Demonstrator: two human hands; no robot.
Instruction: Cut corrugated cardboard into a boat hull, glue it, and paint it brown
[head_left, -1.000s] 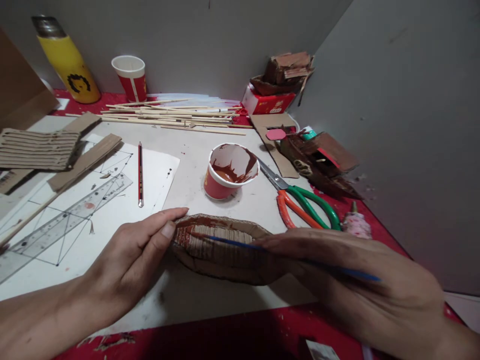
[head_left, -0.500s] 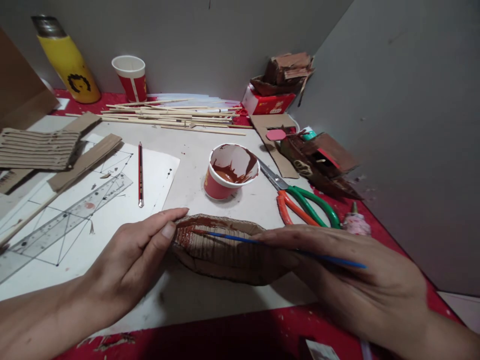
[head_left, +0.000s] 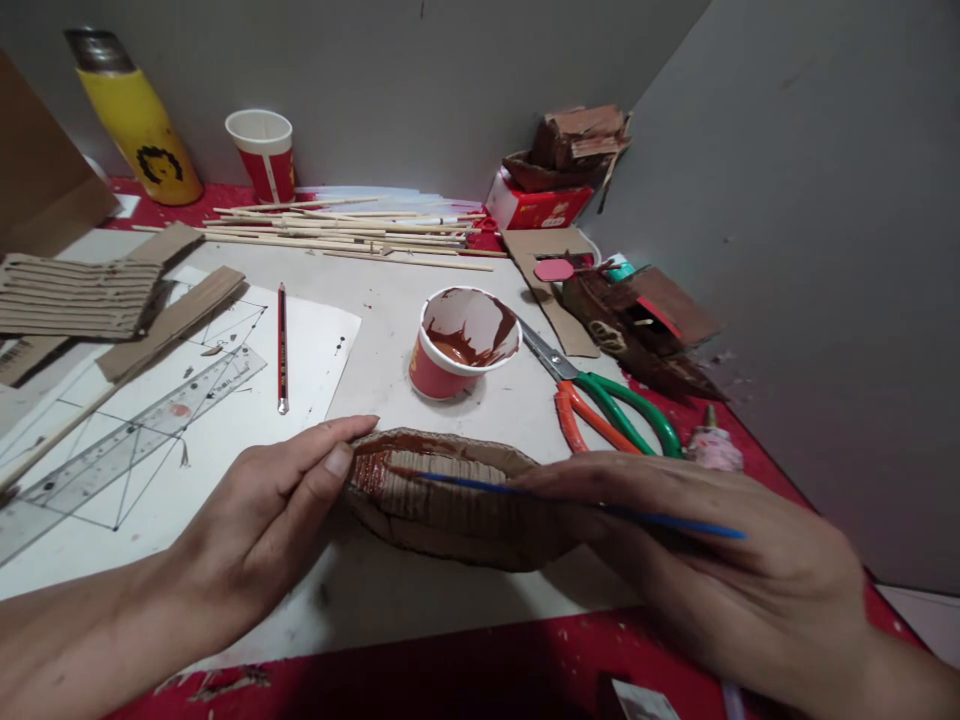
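Observation:
A boat-shaped hull of corrugated cardboard [head_left: 450,510] lies on the grey board in front of me, its left inner end smeared with brown paint. My left hand [head_left: 274,520] pinches that left end between thumb and fingers. My right hand [head_left: 720,560] rests against the hull's right end and grips a thin blue paintbrush [head_left: 480,486], whose tip lies inside the hull near the painted patch. A red paper cup [head_left: 459,345] with brown paint inside stands just behind the hull.
Green and orange scissors [head_left: 607,405] lie right of the cup. A pencil [head_left: 282,345], a clear ruler [head_left: 127,440] and drawing paper lie to the left. Wooden sticks [head_left: 345,235], another cup [head_left: 262,150], a yellow flask [head_left: 135,115] and painted cardboard models [head_left: 637,320] line the back and right wall.
The brush has slid back and forth a little inside the hull with my right hand. My left hand has kept its hold.

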